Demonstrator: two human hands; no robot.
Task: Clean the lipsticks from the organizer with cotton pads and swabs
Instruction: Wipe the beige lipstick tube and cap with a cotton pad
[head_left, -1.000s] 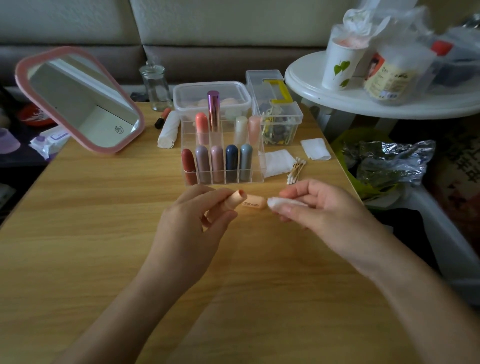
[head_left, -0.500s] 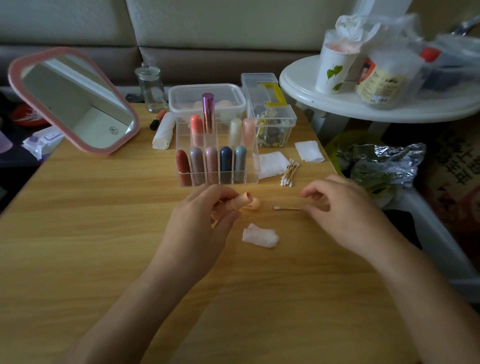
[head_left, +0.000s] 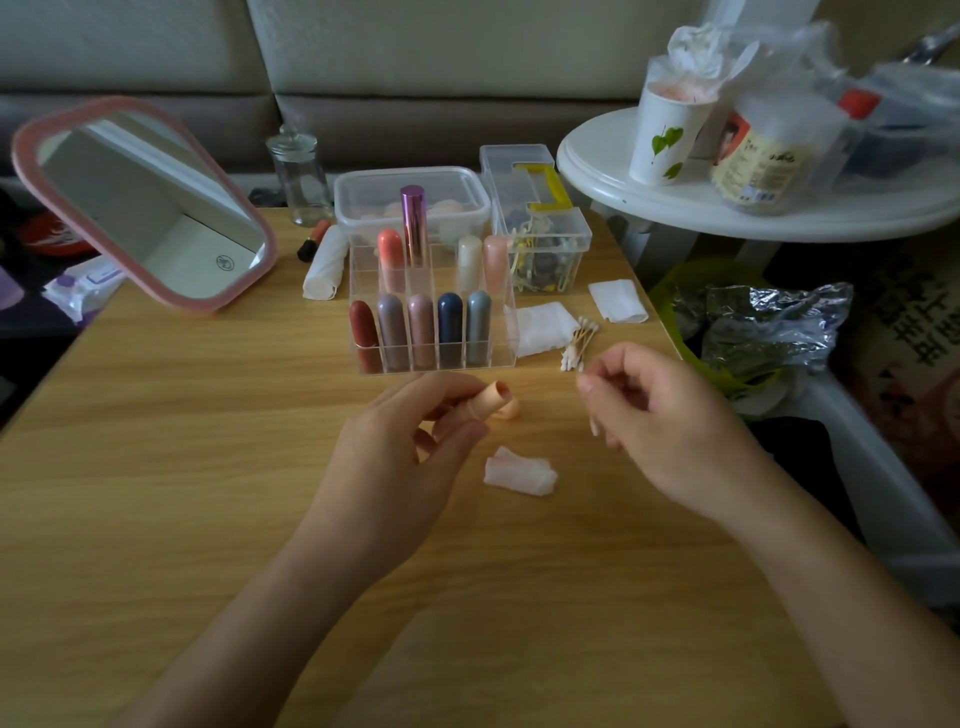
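My left hand (head_left: 395, 457) holds an opened peach lipstick (head_left: 491, 399) between thumb and fingers, its open end pointing up and right. Its peach cap (head_left: 508, 410) lies on the table just behind it. My right hand (head_left: 660, 415) pinches a cotton swab (head_left: 592, 423), lifted off the table, tip pointing down-left. A crumpled used cotton pad (head_left: 519, 474) lies on the wood between my hands. The clear acrylic organizer (head_left: 511, 322) stands behind, holding several capped lipsticks in two rows.
A pile of cotton swabs (head_left: 579, 345) and clean cotton pads (head_left: 540, 327) lie right of the organizer. A pink mirror (head_left: 140, 202), a glass jar (head_left: 300, 174), two clear plastic boxes (head_left: 540, 228) and a rolled tissue (head_left: 324, 265) stand at the back. A white side table (head_left: 727, 208) borders the right.
My right hand dropped the cotton pad on the table, reached to a swab lying near the pile and picked it up. My left hand kept holding the peach lipstick.
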